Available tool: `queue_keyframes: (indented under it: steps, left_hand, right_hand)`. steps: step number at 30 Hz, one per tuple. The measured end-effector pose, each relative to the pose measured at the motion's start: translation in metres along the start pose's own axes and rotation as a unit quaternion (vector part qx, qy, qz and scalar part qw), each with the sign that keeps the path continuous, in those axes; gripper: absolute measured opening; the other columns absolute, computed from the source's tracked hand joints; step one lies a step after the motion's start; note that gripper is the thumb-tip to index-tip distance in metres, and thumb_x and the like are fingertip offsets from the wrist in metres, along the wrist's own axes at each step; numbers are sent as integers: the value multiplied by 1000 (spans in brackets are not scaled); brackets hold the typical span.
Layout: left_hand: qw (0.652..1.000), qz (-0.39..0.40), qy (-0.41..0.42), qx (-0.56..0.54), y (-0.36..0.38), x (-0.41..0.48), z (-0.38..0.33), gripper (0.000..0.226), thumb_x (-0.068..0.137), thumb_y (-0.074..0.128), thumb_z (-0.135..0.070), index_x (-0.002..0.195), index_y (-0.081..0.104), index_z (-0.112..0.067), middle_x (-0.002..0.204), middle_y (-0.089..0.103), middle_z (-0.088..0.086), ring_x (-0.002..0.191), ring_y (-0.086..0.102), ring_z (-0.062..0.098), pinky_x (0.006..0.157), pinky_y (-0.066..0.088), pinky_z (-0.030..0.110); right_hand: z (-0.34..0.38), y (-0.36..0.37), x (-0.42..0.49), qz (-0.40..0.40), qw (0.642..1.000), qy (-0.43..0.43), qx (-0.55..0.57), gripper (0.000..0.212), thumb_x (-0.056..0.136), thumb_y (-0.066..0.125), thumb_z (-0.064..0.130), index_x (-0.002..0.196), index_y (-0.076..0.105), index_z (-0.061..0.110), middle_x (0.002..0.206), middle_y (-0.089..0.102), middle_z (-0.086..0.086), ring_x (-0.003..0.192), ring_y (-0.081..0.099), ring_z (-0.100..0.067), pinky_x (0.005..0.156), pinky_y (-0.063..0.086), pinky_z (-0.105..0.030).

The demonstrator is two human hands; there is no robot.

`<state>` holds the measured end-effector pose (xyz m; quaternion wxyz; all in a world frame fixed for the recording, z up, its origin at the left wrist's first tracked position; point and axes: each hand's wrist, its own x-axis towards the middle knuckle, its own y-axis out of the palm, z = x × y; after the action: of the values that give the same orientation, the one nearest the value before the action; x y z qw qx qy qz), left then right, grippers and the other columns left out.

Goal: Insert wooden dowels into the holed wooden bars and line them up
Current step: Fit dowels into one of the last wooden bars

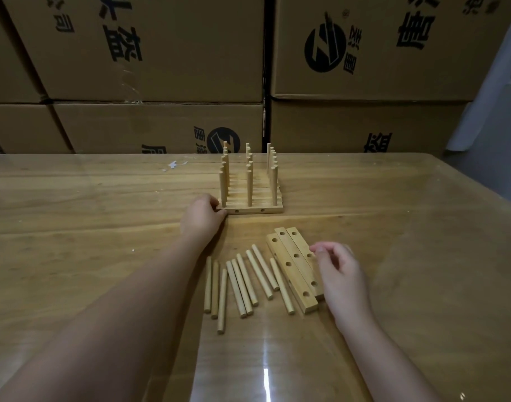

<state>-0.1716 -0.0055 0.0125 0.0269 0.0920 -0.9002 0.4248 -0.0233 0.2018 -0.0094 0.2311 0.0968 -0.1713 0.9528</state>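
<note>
Wooden loose dowels (242,285) lie fanned out on the glossy table (74,198) at lower centre. Just right of them sit three holed bars (292,264), side by side. The right hand (341,274) hovers over them, fingers loosely curled and gripping nothing. Farther back, the left hand (203,217) pinches the left end of the front bar (248,210). This bar heads a row of bars with upright dowels (249,184). Printed cardboard boxes (161,53) are stacked behind.

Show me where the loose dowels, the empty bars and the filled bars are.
loose dowels (239,287): head view, middle of one lying dowel.
empty bars (297,279): head view, top face of the leftmost bar.
filled bars (250,211): head view, front side of the nearest bar.
</note>
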Motion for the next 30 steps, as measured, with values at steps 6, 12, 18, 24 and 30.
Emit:
queue_keyframes:
  steps: [6, 12, 18, 24, 30]
  left_hand:
    - [988, 19, -28, -149, -7, -32, 3, 43, 95, 55, -17, 137, 47, -15, 135, 54, 5, 121, 53, 19, 98, 45, 33]
    - [966, -30, -34, -253, -20, -86, 13, 22, 94, 54, -13, 112, 58, -25, 123, 58, 4, 108, 56, 13, 95, 49, 34]
    - [972, -36, -16, -232, -10, -132, 20, 18, 91, 56, -14, 103, 61, -26, 123, 53, -1, 115, 54, 17, 104, 42, 38]
    - [985, -24, 58, -163, -8, -139, 12, 16, 92, 56, -24, 106, 64, -21, 126, 54, -4, 121, 49, 15, 105, 37, 35]
    - [985, 3, 168, -48, -6, -142, 4, 24, 91, 57, -35, 111, 65, -24, 131, 54, -8, 127, 42, 9, 111, 24, 34]
  right_hand:
    - [3, 2, -7, 26, 986, -19, -166, 16, 89, 53, 18, 102, 60, 26, 115, 50, 8, 105, 50, -12, 87, 46, -30]
    - [9, 7, -13, 42, 941, -22, -335, 48, 87, 44, 54, 128, 48, 29, 129, 51, 6, 122, 40, -19, 104, 23, -40]
    - [6, 10, -18, 80, 917, -55, -386, 56, 86, 41, 58, 133, 43, 27, 132, 52, 6, 126, 40, -20, 105, 25, -40]
    - [8, 11, -17, 62, 930, -66, -355, 52, 83, 51, 54, 127, 48, 26, 128, 54, 6, 119, 47, -19, 99, 33, -37]
    - [8, 12, -18, 32, 931, -80, -356, 52, 80, 59, 50, 125, 49, 26, 127, 53, 3, 114, 50, -21, 92, 39, -36]
